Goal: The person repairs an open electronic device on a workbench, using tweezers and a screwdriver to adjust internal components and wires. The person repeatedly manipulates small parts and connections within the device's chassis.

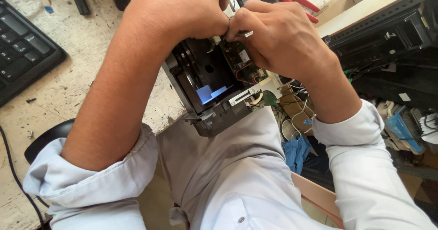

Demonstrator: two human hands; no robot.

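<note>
Both forearms rise bare from rolled pale sleeves and meet at the top. The left hand (pixel 182 11) is curled, knuckles up. The right hand (pixel 278 38) presses against it, fingers (pixel 239 27) bent inward in a tight pinching grip.

You see a bright picture in soft daylight; the light seems to come from the upper left, because the pale worktop (pixel 77 52) is almost washed out there; your left forearm (pixel 123 84) has a mild shine and throws a soft shadow on the bench edge; the inside of the black device (pixel 205 79) stays dark, with one blue glint; the right side under the bench is dim; focus is sharp in the centre; the edges bend a little from the wide lens.
</note>
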